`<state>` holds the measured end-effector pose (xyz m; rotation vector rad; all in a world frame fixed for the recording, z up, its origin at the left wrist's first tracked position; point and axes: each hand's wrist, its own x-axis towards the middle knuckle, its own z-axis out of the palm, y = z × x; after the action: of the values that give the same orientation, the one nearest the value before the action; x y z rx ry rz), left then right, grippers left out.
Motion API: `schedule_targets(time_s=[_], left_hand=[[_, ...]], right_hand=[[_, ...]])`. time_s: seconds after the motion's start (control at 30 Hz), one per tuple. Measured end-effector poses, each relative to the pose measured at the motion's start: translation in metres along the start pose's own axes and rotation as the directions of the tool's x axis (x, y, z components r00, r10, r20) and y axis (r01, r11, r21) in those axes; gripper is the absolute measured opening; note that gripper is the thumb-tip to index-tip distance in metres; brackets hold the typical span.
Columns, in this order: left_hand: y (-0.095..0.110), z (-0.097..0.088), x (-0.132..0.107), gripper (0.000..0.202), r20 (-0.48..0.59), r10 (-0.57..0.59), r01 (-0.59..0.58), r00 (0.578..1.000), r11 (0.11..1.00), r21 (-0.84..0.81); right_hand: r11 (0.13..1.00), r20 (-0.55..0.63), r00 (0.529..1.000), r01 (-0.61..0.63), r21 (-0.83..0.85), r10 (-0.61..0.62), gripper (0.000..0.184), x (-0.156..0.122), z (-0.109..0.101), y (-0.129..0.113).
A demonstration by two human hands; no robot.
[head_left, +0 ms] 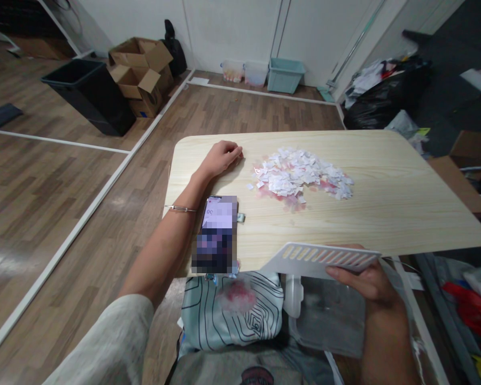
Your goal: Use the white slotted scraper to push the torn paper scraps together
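Note:
My right hand grips a white slotted plastic panel at its right end, with the thumb across its near face. It is held at the near edge of the table, above a clear plastic box with a white latch. My left hand rests on the far left of the table, fingers curled in and nothing seen in them. To its right lies a spread pile of small white paper scraps, with pinkish bits among and around them. A phone, partly blurred out, stands beside my left forearm.
The pale wooden table has rounded corners. A patterned light-blue cloth with pink bits on it lies over my lap. Beyond stand a black bin, cardboard boxes and a teal tub. Black bags lie at right.

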<state>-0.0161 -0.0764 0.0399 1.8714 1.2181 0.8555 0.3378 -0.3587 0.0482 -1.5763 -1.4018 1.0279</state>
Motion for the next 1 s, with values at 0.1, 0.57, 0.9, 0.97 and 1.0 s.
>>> schedule_targets(time_s=[0.1,0.57,0.9,0.97,1.0], left_hand=[[0.000,0.000,0.000,0.030,0.003,0.001,-0.001,1.000,0.999,-0.032],[-0.002,0.001,-0.001,0.030,0.004,-0.003,0.003,1.000,0.997,-0.073],[0.002,0.000,-0.001,0.030,-0.013,-0.004,0.003,1.000,1.000,-0.031],[0.001,0.000,0.000,0.031,-0.003,-0.004,0.004,1.000,1.000,-0.027],[0.001,0.000,0.000,0.031,0.003,-0.002,0.002,1.000,1.000,-0.023]], right_hand=[[0.996,-0.036,0.998,0.040,-0.074,-0.043,0.026,0.002,0.005,-0.002],[0.988,0.105,0.991,0.101,-0.116,-0.089,0.018,0.015,0.009,-0.015],[0.986,0.110,0.988,0.124,-0.115,-0.111,0.015,0.016,0.007,-0.012],[0.986,0.116,0.987,0.121,-0.118,-0.107,0.018,0.016,0.007,-0.012],[0.985,0.119,0.987,0.121,-0.120,-0.107,0.020,0.016,0.008,-0.012]])
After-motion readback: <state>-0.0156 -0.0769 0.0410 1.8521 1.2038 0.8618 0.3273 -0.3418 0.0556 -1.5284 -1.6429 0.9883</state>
